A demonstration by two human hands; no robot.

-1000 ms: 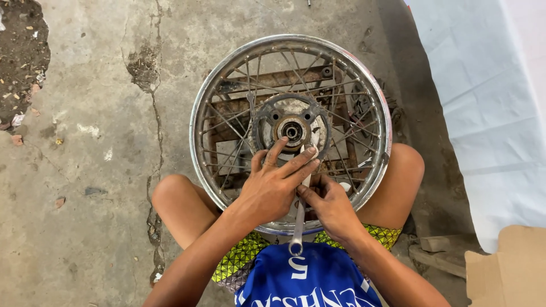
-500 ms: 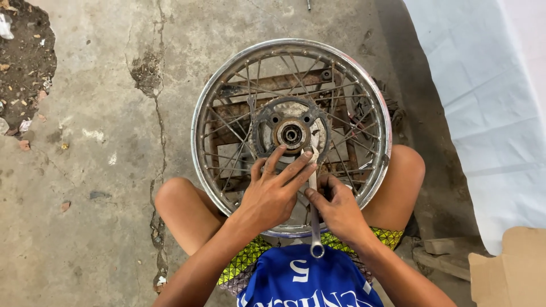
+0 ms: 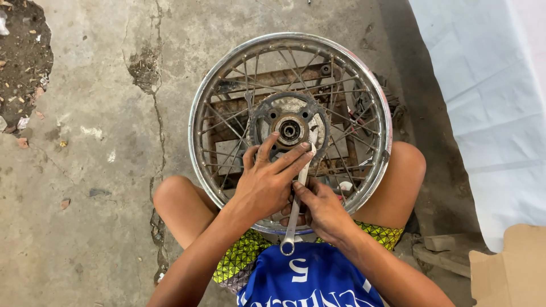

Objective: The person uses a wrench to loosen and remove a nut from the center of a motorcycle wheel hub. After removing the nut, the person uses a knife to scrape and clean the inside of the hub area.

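A spoked metal wheel [image 3: 227, 85] with a chrome rim lies flat on a rusty metal stand, between my knees. Its dark hub [image 3: 290, 129] sits at the centre. My left hand [image 3: 267, 182] rests spread over the spokes just below the hub, fingertips touching the hub's edge. My right hand [image 3: 321, 207] grips a silver wrench [image 3: 291, 227] whose upper end reaches up towards the spokes beside the hub; its ring end hangs over the near rim.
The wheel sits on cracked concrete floor [image 3: 96, 187]. A white sheet [image 3: 489, 102] covers the right side. A cardboard piece [image 3: 512, 273] and a small wooden block [image 3: 441, 244] lie at the lower right. Broken floor with debris [image 3: 20, 62] is at the upper left.
My hands have stayed on the spokes below the hub. The wrench has shifted slightly in my right hand, and its ring end hangs lower over the near rim.
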